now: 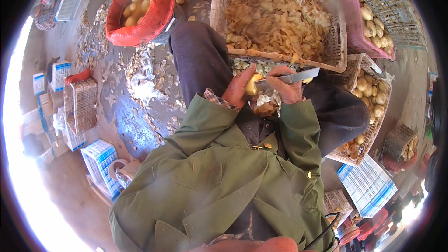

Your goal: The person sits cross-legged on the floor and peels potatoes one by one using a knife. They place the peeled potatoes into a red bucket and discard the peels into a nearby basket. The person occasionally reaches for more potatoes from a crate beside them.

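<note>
Just beyond my lap, my left hand point(238, 87) holds a partly peeled yellow potato point(252, 84). My right hand point(286, 84) grips a wide-bladed metal knife or peeler point(303, 75), one end of which meets the potato. Its exact form under the fingers is hidden. A large plastic crate point(341, 31) full of wet peelings point(280, 24) stands right beyond both hands. Below my hands, between my legs, lie pale pieces and brown peel point(266, 108). Beside my right knee stands a crate point(379, 126) of potatoes point(378, 110).
At the upper left, a bucket lined with red mesh point(164, 3) holds peeled potatoes point(134, 7) in liquid. A pink crate point(344, 10) of potatoes stands at the upper right. Peelings and clear plastic point(144, 85) litter the wet floor. Blue-and-white crates point(99, 166) stand at the lower left.
</note>
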Demonstrator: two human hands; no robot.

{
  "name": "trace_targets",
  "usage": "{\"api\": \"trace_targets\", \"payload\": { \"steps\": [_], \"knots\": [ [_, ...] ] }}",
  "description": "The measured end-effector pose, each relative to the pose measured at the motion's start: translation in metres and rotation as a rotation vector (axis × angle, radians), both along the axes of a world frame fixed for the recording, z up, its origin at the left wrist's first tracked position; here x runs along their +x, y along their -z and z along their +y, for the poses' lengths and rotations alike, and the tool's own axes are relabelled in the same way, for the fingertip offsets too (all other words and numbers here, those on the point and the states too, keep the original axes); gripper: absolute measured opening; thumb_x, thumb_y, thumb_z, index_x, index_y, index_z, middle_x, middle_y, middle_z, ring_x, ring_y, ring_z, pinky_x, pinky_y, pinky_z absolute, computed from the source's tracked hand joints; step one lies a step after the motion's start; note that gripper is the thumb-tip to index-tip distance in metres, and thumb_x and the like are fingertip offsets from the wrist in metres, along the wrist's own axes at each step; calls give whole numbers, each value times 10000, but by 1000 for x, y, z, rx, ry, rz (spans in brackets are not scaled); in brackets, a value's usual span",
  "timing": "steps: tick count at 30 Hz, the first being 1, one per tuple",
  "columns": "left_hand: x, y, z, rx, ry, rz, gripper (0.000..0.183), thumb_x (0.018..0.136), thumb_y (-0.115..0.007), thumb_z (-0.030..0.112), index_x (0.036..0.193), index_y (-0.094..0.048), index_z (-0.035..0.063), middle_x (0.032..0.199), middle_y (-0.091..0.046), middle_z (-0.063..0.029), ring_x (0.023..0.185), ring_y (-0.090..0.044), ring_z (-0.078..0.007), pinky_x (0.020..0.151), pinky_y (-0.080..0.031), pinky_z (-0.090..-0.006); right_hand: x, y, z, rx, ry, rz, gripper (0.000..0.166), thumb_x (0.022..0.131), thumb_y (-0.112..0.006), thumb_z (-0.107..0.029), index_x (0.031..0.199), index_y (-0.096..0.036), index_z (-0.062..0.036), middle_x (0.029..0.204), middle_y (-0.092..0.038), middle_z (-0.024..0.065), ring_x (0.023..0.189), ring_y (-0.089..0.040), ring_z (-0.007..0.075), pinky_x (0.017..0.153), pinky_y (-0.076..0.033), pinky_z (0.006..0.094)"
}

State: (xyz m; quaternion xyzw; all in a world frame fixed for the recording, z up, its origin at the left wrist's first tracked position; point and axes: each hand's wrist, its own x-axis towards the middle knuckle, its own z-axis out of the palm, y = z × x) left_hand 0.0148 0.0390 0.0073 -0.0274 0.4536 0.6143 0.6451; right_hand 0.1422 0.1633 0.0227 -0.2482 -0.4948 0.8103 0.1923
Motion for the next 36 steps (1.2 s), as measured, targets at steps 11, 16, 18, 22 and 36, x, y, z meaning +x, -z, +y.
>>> {"api": "trace_targets", "payload": {
  "steps": [11,16,18,22,36],
  "knots": [
    [-3,-3,0,-41,115,175,459,956,-494,474,881,-633,43,617,-588,-55,372,-458,-121,307,-329,-254,6,5,15,12,-54,14,126,859,-697,-87,944,-638,-13,814,-663,91,666,-632,151,558,-514,266],
    [-14,-8,-23,242,245,-101,617,957,-424,554,901,-609,-32,628,-564,-150,357,-434,-150,303,-384,-261,24,4,54,50,452,-6,92,858,-668,-86,912,-630,-22,815,-687,126,671,-648,168,524,-499,280],
    [-10,-5,-10,160,161,-151,635,945,-430,591,904,-612,-16,651,-567,-139,361,-422,-143,307,-376,-264,26,-7,40,37,321,3,101,852,-673,-89,908,-630,-17,805,-684,121,666,-644,166,518,-497,281],
    [-9,-4,-2,108,78,-234,584,939,-453,604,894,-591,38,611,-531,-85,362,-394,-122,299,-324,-266,15,6,20,10,148,51,118,839,-695,-81,917,-638,-13,802,-655,86,654,-622,149,516,-495,272],
    [-11,0,-10,232,88,-139,471,958,-481,493,918,-584,34,631,-567,-112,361,-368,-107,300,-329,-248,9,10,24,88,156,5,117,858,-689,-107,904,-642,-11,801,-653,86,631,-614,141,531,-491,270]
  ]
}}
